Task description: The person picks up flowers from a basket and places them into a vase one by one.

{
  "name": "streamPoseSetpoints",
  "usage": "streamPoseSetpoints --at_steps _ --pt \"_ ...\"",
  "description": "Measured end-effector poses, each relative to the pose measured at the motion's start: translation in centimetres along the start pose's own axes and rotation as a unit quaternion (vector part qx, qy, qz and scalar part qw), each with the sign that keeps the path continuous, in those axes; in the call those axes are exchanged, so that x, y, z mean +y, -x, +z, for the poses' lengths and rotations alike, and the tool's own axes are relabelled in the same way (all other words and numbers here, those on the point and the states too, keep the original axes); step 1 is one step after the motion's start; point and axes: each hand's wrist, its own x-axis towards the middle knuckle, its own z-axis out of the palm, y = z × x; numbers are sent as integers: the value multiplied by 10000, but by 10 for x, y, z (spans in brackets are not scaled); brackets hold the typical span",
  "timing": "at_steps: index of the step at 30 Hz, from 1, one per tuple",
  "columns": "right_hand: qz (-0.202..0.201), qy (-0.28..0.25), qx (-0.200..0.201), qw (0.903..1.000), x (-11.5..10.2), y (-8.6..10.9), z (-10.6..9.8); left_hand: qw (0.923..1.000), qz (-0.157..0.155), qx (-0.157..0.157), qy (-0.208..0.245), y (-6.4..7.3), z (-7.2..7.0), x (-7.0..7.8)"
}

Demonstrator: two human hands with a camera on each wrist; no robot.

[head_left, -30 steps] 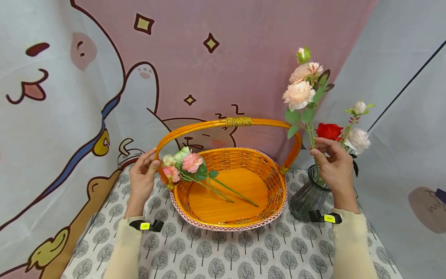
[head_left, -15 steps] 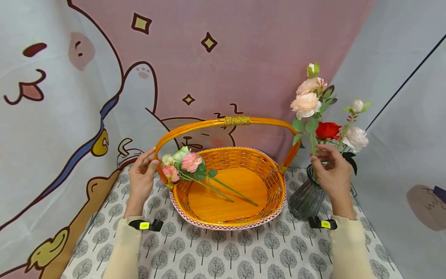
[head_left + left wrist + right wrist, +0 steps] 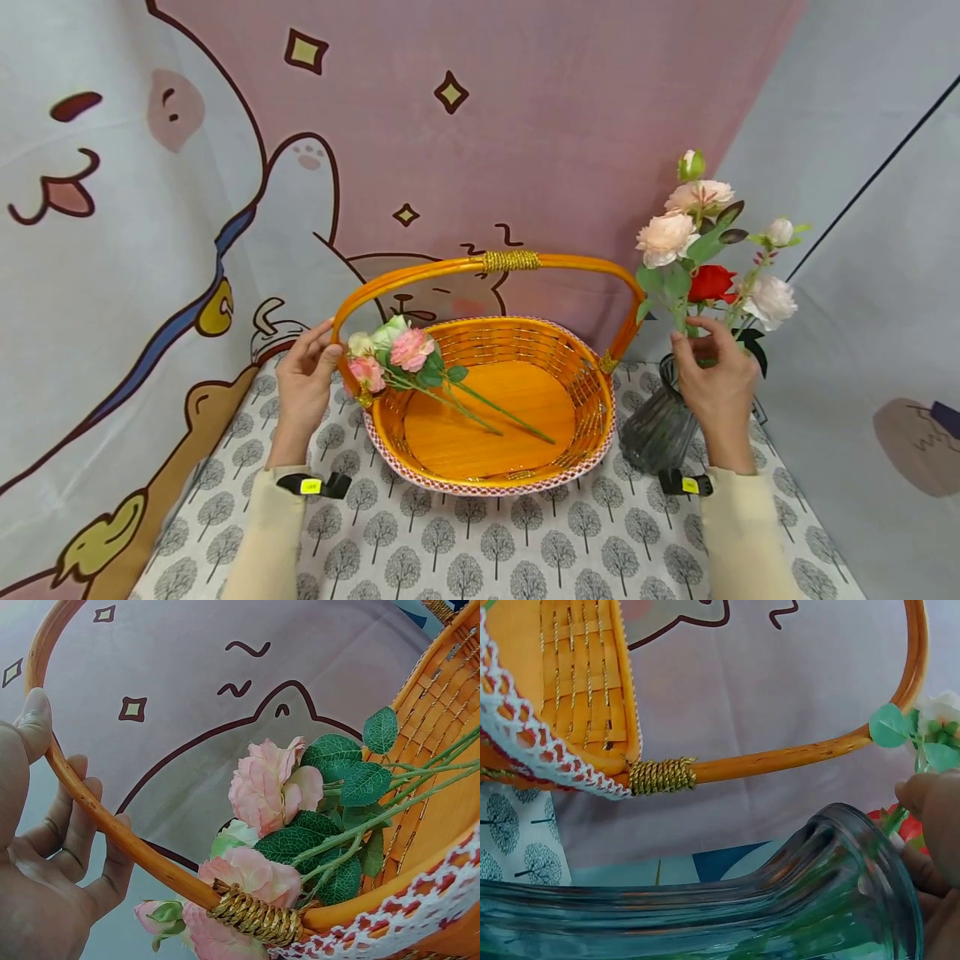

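My left hand [image 3: 303,392] holds the left side of the basket's orange arched handle [image 3: 405,272], thumb on the near side and fingers behind, as the left wrist view shows. The wicker basket [image 3: 491,489] has a red-and-white lace rim. Inside lie pink and cream flowers [image 3: 412,348], heads against the left rim, stems across the bottom. My right hand [image 3: 716,387] pinches the stem of a peach artificial flower [image 3: 666,239] right at the mouth of the ribbed glass vase [image 3: 655,429]. Green stems show through the glass [image 3: 810,900] in the right wrist view.
A red rose [image 3: 709,284] and a white flower [image 3: 770,302] stand in the vase behind my right hand. A tree-print cloth [image 3: 498,542] covers the table. Behind it hangs a pink cartoon backdrop [image 3: 555,150], with grey cloth at the right.
My right hand has lowered the peach flower toward the vase, and its heads have shifted down and to the right. My left hand keeps its hold on the handle; the basket has not moved.
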Motion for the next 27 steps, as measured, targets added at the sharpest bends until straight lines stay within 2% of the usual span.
streamPoseSetpoints --at_steps 3,8,11,21,27 --pt "66 226 31 9997 0 2 -1 10000 1 -7 27 0 0 0" --pt "345 846 -171 9957 -2 7 -5 9999 50 -28 108 0 -1 0" --pt "403 1022 -210 9937 -2 10 -5 9999 125 -41 93 -1 -1 1" --pt "317 1219 -322 9915 2 15 -6 9999 78 -11 64 -1 -2 0" --pt "341 1008 -329 9938 3 18 -9 10000 52 -42 56 -1 -3 -3"
